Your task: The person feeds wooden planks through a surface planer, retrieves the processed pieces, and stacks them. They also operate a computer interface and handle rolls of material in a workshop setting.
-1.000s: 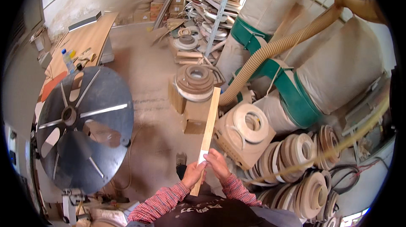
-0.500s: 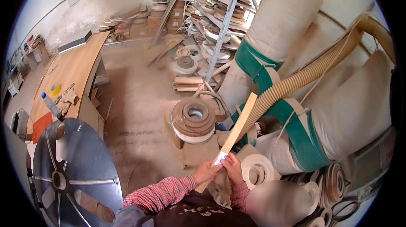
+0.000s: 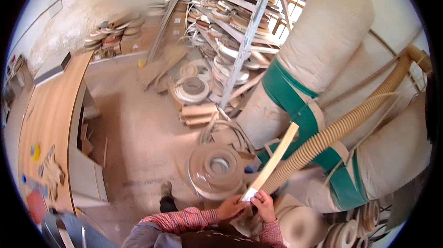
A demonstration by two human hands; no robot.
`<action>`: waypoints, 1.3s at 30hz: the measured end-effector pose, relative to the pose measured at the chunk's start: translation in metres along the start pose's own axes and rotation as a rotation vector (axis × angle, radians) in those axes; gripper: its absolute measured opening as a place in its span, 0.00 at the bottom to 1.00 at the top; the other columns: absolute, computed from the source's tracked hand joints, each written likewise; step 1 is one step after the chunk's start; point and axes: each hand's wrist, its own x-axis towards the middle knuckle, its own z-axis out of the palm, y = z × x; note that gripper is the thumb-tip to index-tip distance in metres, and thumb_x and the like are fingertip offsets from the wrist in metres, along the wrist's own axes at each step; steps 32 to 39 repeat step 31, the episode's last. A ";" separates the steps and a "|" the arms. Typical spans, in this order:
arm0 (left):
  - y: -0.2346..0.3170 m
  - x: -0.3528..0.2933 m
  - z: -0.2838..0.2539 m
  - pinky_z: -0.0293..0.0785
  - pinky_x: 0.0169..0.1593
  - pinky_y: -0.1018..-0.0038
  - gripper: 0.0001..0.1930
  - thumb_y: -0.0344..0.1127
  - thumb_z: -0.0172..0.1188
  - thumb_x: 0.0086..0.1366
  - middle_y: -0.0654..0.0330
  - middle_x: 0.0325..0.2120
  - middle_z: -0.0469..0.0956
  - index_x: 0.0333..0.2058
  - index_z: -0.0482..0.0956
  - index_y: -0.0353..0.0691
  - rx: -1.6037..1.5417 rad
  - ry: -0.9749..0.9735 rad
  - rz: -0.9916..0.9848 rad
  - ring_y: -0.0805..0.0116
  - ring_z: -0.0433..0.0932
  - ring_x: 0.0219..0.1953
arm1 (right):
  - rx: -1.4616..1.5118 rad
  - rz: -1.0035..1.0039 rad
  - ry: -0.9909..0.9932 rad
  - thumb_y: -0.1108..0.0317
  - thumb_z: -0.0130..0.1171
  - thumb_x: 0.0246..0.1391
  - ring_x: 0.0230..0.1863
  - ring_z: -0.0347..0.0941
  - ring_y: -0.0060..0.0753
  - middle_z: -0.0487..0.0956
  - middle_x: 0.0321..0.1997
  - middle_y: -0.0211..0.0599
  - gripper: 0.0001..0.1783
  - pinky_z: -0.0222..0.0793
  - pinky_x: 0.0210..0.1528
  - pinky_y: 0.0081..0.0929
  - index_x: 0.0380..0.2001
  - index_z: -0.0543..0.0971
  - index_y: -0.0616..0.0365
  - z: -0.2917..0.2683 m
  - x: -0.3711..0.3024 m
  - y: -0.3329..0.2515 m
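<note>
A long, pale wooden strip (image 3: 277, 156) slants up and away from my body, with a white label (image 3: 249, 194) stuck near its lower part. My left hand (image 3: 232, 208) is closed around the strip from the left, just below the label. On the right edge, by the label, my right hand (image 3: 264, 206) grips with thumb and fingers bent. The strip's lower end is hidden behind my hands. Just beyond them lies a stack of brown and white edging rolls (image 3: 216, 170).
A wooden desk (image 3: 46, 109) on the left carries yellow tape (image 3: 35, 152), gloves (image 3: 54, 172) and a bottle (image 3: 33, 184). A ribbed hose (image 3: 341, 123) and green-banded dust bags (image 3: 325, 31) stand at right. Loaded shelving (image 3: 240, 54) is behind; a shoe (image 3: 166, 190) shows below.
The view has swung right, so the desk and the dark metal disc sit farther left and lower. The strip stays in both hands, and my shoe has come into view.
</note>
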 end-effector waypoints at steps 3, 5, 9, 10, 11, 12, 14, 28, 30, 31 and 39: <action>0.046 0.014 -0.087 0.63 0.22 0.80 0.12 0.44 0.56 0.71 0.70 0.20 0.69 0.38 0.75 0.40 0.032 -0.023 -0.005 0.81 0.68 0.20 | 0.171 -0.022 0.035 0.75 0.55 0.59 0.44 0.77 0.26 0.80 0.43 0.34 0.14 0.73 0.49 0.21 0.49 0.74 0.64 0.064 0.078 0.008; 0.077 0.017 -0.145 0.64 0.22 0.80 0.13 0.45 0.56 0.71 0.70 0.20 0.69 0.37 0.75 0.40 -0.012 0.014 -0.064 0.80 0.68 0.20 | 0.192 0.081 0.111 0.74 0.55 0.60 0.44 0.77 0.27 0.80 0.43 0.35 0.15 0.74 0.47 0.22 0.50 0.74 0.64 0.107 0.129 0.013; 0.135 0.004 -0.261 0.64 0.23 0.80 0.14 0.46 0.55 0.71 0.70 0.21 0.71 0.39 0.77 0.39 0.102 0.263 -0.087 0.81 0.67 0.21 | 0.204 0.130 -0.030 0.73 0.55 0.60 0.42 0.77 0.26 0.80 0.42 0.33 0.16 0.75 0.44 0.24 0.51 0.75 0.64 0.207 0.251 0.016; 0.145 -0.001 -0.285 0.64 0.23 0.79 0.15 0.46 0.55 0.71 0.70 0.21 0.71 0.39 0.77 0.38 0.132 0.312 -0.076 0.81 0.67 0.21 | 0.181 0.122 -0.081 0.73 0.56 0.60 0.42 0.77 0.25 0.80 0.42 0.32 0.16 0.75 0.44 0.24 0.51 0.75 0.64 0.228 0.272 0.017; 0.154 -0.004 -0.306 0.64 0.22 0.79 0.14 0.43 0.55 0.71 0.70 0.21 0.72 0.41 0.77 0.37 0.054 0.358 -0.085 0.81 0.68 0.21 | 0.181 0.129 -0.093 0.74 0.57 0.59 0.42 0.77 0.25 0.80 0.42 0.32 0.16 0.75 0.45 0.24 0.50 0.75 0.64 0.251 0.290 0.017; 0.163 -0.005 -0.321 0.65 0.22 0.79 0.13 0.42 0.55 0.71 0.70 0.21 0.72 0.41 0.77 0.37 0.021 0.360 -0.041 0.81 0.68 0.20 | 0.228 0.114 -0.142 0.74 0.57 0.59 0.41 0.77 0.24 0.80 0.42 0.32 0.15 0.74 0.45 0.23 0.50 0.76 0.64 0.269 0.308 0.017; 0.184 -0.009 -0.353 0.65 0.21 0.79 0.12 0.41 0.55 0.71 0.69 0.21 0.72 0.42 0.77 0.37 0.007 0.405 -0.020 0.80 0.69 0.19 | 0.246 0.142 -0.207 0.74 0.58 0.58 0.45 0.76 0.25 0.80 0.45 0.32 0.17 0.73 0.49 0.26 0.52 0.75 0.64 0.299 0.340 0.011; 0.279 0.047 -0.513 0.65 0.19 0.79 0.11 0.41 0.58 0.70 0.66 0.18 0.71 0.39 0.74 0.38 -0.135 0.585 0.027 0.77 0.68 0.15 | 0.124 0.140 -0.638 0.75 0.57 0.59 0.51 0.75 0.27 0.79 0.50 0.36 0.22 0.72 0.54 0.28 0.57 0.70 0.64 0.384 0.555 -0.027; 0.306 0.068 -0.547 0.65 0.19 0.80 0.11 0.41 0.58 0.70 0.66 0.18 0.72 0.39 0.74 0.38 -0.068 0.553 0.076 0.77 0.69 0.16 | 0.145 0.122 -0.662 0.75 0.57 0.59 0.51 0.75 0.28 0.79 0.51 0.35 0.23 0.72 0.55 0.28 0.58 0.70 0.63 0.399 0.600 -0.032; 0.320 0.077 -0.564 0.65 0.19 0.80 0.11 0.41 0.58 0.70 0.66 0.18 0.72 0.39 0.74 0.38 -0.039 0.529 0.096 0.76 0.69 0.16 | 0.162 0.106 -0.662 0.76 0.56 0.59 0.52 0.75 0.28 0.78 0.51 0.35 0.23 0.71 0.56 0.28 0.59 0.69 0.62 0.406 0.621 -0.034; 0.320 0.077 -0.564 0.65 0.19 0.80 0.11 0.41 0.58 0.70 0.66 0.18 0.72 0.39 0.74 0.38 -0.039 0.529 0.096 0.76 0.69 0.16 | 0.162 0.106 -0.662 0.76 0.56 0.59 0.52 0.75 0.28 0.78 0.51 0.35 0.23 0.71 0.56 0.28 0.59 0.69 0.62 0.406 0.621 -0.034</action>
